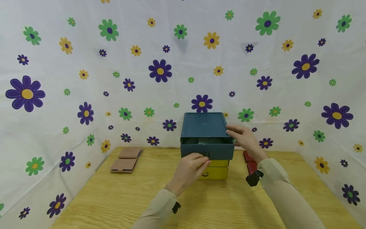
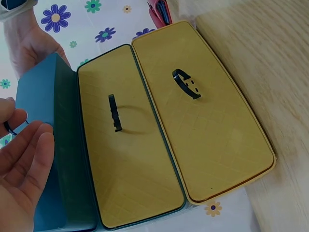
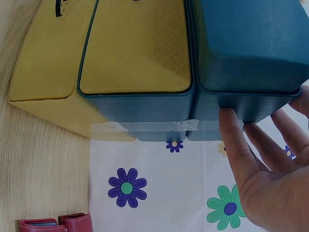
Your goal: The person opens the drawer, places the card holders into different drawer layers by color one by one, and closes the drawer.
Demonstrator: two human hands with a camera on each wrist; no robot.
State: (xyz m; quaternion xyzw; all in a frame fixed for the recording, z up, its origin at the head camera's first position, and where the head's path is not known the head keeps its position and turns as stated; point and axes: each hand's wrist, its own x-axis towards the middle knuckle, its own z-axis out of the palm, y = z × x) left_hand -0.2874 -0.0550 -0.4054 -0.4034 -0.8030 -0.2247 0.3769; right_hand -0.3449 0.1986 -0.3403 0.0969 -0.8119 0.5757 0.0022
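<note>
A small stacked drawer cabinet [image 1: 203, 124] stands at the back of the table, with a blue top drawer [image 1: 191, 151] pulled partly out. Inside its gap something pale shows, mostly hidden. My left hand [image 1: 187, 170] pinches the dark loop handle [image 2: 9, 128] on that drawer's front. On the cabinet's right side rests my right hand [image 1: 247, 140], its fingers [image 3: 234, 140] spread and fairly straight against the blue wall. Below the blue drawer are two yellow drawers, the middle one [image 2: 133, 154] and the bottom one [image 2: 217, 140], both pushed in and with dark handles.
Two pinkish-brown wallets, a front one [image 1: 123, 165] and a back one [image 1: 130, 152], lie on the table's left side. Red wallets [image 1: 252, 168] lie right of the cabinet, partly behind my right wrist. A flowered cloth [image 1: 160, 95] hangs behind and around the wooden table [image 1: 114, 203].
</note>
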